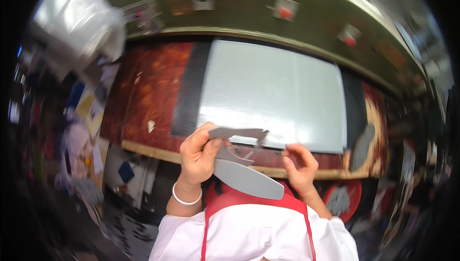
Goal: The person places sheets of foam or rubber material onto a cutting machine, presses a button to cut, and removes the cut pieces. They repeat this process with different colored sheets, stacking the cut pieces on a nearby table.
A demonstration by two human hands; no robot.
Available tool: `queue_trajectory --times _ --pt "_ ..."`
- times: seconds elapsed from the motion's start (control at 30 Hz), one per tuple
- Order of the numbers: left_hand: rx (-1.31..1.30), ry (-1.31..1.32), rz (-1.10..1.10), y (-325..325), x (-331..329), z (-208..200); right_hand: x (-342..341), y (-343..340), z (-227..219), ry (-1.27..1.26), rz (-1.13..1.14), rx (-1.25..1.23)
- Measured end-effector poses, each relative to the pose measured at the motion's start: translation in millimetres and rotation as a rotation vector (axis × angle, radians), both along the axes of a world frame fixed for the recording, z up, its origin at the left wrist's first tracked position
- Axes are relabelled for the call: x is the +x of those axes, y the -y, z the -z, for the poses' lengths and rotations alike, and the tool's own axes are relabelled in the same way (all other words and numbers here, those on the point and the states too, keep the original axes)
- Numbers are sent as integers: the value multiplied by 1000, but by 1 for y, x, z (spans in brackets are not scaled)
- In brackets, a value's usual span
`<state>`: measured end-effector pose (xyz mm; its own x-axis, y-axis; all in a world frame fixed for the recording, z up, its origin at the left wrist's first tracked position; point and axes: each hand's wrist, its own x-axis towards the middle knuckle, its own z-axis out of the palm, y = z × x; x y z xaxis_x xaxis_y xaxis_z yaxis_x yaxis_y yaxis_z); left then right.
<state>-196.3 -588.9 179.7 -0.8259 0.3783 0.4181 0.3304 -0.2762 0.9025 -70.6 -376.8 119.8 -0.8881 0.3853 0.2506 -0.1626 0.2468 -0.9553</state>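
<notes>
My left hand (194,160), with a white bangle at its wrist, is closed on thin grey cut pieces. One is a smooth insole-shaped piece (247,179) hanging toward my apron. Above it a darker grey piece with an irregular edge (235,132) sticks out to the right, and other thin strips show between them. My right hand (301,166) is a little way to the right, fingers curled and thumb near the fingertips. A small dark bit seems to be at those fingertips, too blurred to name. Beyond both hands lies a shiny pale grey sheet (273,88).
The sheet rests on black matting over a reddish worn table (153,84) with a wooden front edge. A grey sole-shaped piece (362,147) lies at the right end. Below it stands a red basin (358,198) holding grey pieces. A green panel (239,9) runs along the back.
</notes>
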Motion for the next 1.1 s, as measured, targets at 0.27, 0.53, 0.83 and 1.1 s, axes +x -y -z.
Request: queue_trajectory --times 0.27,0.53,0.83,1.1 --pt "-104 139 495 -69 -1 18 0 -28 -8 -16 -38 167" --pt "-160 1108 580 -128 -8 65 70 -47 15 119 -226 -983" --pt "-96 1252 849 -157 2 99 103 -53 32 38 -4 -1068" --pt "-213 964 434 -131 -6 91 77 -61 20 -143 358 -1074"
